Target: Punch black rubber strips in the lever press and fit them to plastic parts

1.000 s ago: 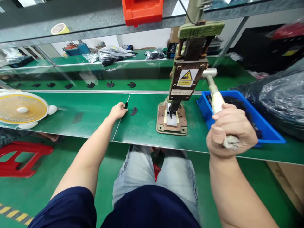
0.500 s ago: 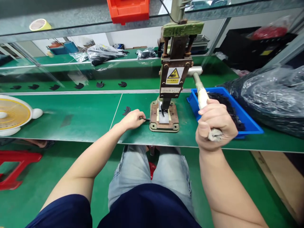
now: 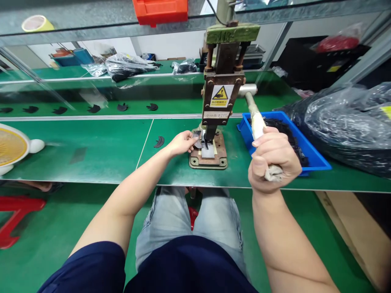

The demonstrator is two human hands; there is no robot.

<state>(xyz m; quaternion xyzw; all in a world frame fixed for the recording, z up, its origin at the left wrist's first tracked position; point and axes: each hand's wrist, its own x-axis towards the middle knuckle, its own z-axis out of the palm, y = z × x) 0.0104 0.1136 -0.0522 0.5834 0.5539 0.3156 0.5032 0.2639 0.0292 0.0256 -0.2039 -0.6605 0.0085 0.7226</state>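
Note:
My left hand (image 3: 184, 143) pinches a thin, dark curved piece (image 3: 198, 142) over the left side of the base plate (image 3: 193, 162) of a hand press (image 3: 218, 95). Under the ram, a small black part (image 3: 206, 143) is by a pale metal block (image 3: 208, 152). My right hand (image 3: 275, 158) is wrapped around the press lever (image 3: 255, 116), whose grip has a whitish covering. Left of the press, a black crescent-shaped piece (image 3: 159, 141) lies on the green bench.
A blue tray (image 3: 317, 162) of black parts stands right of the press, beside a large plastic-wrapped bag (image 3: 351, 122). Several black pieces (image 3: 93, 108) lie in a row on the green strip behind. A white and yellow fan (image 3: 15, 146) is at the left; an orange bin (image 3: 161, 10) sits overhead.
My left hand has moved right and slightly up, bringing the dark piece from the base plate's left edge to above it, turned flat side into view. My right hand stays on the lever.

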